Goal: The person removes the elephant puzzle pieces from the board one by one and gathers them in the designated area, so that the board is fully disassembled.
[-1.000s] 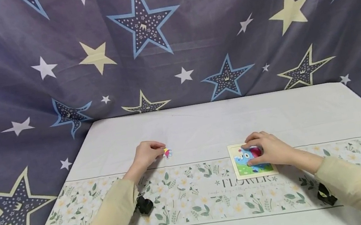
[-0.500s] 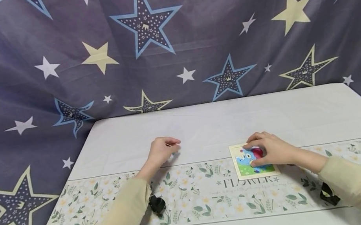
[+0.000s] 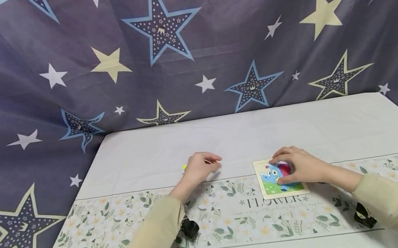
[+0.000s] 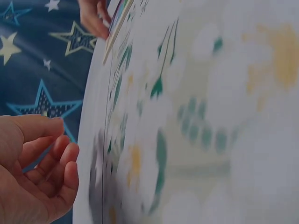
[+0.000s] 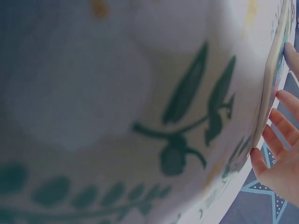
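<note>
A small square puzzle board [image 3: 269,191] with a pale frame and a blue elephant on green grass lies right of centre in the head view. My right hand [image 3: 301,166] rests on it, thumb and fingers spread over the picture and covering its right part. In the right wrist view the fingertips [image 5: 280,123] meet the board's face and edge. My left hand [image 3: 199,168] hovers over the white cloth left of the board, fingers loosely bent and holding nothing. Just behind it shows a bit of a yellow puzzle piece [image 3: 184,167], mostly hidden by that hand.
A white tablecloth [image 3: 140,151] with a floral band and the word FLOWER covers the table. Behind the far edge hangs a dark star-patterned curtain [image 3: 207,30]. Black wrist cameras sit below both forearms.
My left hand has let go of the small colourful puzzle piece, leaving it on the cloth, and has moved right towards the board. My right hand stays on the board.
</note>
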Available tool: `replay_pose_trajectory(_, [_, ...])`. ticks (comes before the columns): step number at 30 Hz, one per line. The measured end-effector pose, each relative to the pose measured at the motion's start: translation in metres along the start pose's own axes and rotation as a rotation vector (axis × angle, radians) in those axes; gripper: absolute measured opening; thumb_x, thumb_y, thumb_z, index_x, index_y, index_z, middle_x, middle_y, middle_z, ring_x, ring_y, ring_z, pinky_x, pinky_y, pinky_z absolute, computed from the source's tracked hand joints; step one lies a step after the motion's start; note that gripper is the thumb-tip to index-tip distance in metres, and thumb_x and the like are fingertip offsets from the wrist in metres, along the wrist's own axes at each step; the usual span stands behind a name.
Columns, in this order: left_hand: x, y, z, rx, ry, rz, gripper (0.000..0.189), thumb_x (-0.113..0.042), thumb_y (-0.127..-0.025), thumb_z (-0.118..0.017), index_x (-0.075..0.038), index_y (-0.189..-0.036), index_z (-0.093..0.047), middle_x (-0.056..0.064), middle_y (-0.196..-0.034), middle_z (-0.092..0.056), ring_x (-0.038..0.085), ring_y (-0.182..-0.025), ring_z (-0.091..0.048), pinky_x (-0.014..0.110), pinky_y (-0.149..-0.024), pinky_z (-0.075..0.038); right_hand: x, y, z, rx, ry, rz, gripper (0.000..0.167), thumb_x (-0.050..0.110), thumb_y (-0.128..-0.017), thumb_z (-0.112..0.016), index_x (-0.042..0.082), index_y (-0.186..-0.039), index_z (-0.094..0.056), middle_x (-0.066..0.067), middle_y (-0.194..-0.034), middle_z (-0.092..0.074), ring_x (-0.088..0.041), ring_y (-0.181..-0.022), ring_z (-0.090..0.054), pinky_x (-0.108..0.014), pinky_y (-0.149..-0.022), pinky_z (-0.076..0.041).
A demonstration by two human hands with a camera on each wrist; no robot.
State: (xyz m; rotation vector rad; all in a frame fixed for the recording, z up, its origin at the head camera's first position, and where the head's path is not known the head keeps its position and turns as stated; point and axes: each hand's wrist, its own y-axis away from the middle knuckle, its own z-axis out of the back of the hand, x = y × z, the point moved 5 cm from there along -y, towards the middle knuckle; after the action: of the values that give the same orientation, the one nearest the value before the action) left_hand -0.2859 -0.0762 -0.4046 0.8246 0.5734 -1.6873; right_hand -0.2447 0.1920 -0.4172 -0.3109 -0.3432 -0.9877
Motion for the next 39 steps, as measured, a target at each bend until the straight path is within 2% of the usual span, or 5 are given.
replay_pose_trajectory(6, [-0.011,0.000,-0.018,0.044,-0.005,-0.065,0.016,-0.016,-0.082,-0.065,-0.013,-0.096,-0.071,-0.002,-0.084,-0.065,0.011,-0.076,-0.058,0.026,-0.069,-0.047,0.000,0.000,0.000,0.008,-0.008,0.011,0.057,0.042,-0.070,-0.075,0.011,-0.116,-0.062,-0.009,-0.119,-0.054,-0.032,-0.113,-0.046,-0.055,-0.093,-0.034])
replay_pose_trajectory(16, [-0.032,0.003,-0.046,0.105,-0.030,-0.127,0.017,-0.017,-0.081,-0.067,-0.014,-0.097,-0.071,-0.004,-0.086,-0.065,0.008,-0.076,-0.057,0.022,-0.068,-0.046,0.000,0.001,0.002,0.014,-0.028,0.027,0.059,0.042,-0.070,-0.075,0.008,-0.116,-0.061,-0.010,-0.121,-0.054,-0.033,-0.114,-0.047,-0.053,-0.092,-0.036])
replay_pose_trajectory(27, [-0.053,0.006,-0.075,0.164,-0.021,-0.137,0.020,-0.018,-0.079,-0.070,-0.015,-0.099,-0.070,-0.002,-0.101,-0.061,0.005,-0.079,-0.057,0.018,-0.067,-0.045,0.000,0.001,0.002,0.018,-0.039,0.017,0.059,0.040,-0.068,-0.077,0.007,-0.115,-0.063,-0.008,-0.119,-0.055,-0.031,-0.112,-0.048,-0.052,-0.091,-0.037])
replay_pose_trajectory(32, [-0.062,0.005,-0.087,0.189,-0.082,-0.150,0.022,-0.018,-0.078,-0.071,-0.016,-0.100,-0.070,-0.003,-0.097,-0.059,0.003,-0.074,-0.053,0.017,-0.066,-0.042,0.001,0.001,0.003,0.010,-0.042,0.035,0.058,0.040,-0.069,-0.077,0.006,-0.114,-0.063,-0.009,-0.119,-0.055,-0.031,-0.111,-0.048,-0.051,-0.091,-0.038])
replay_pose_trajectory(39, [-0.065,0.006,-0.095,0.207,-0.139,-0.169,0.026,-0.018,-0.077,-0.072,-0.014,-0.103,-0.070,-0.004,-0.088,-0.058,0.004,-0.070,-0.048,0.016,-0.062,-0.039,-0.001,0.001,0.002,0.004,-0.050,0.043,0.057,0.038,-0.068,-0.078,0.007,-0.114,-0.063,-0.008,-0.119,-0.055,-0.031,-0.112,-0.048,-0.051,-0.091,-0.038])
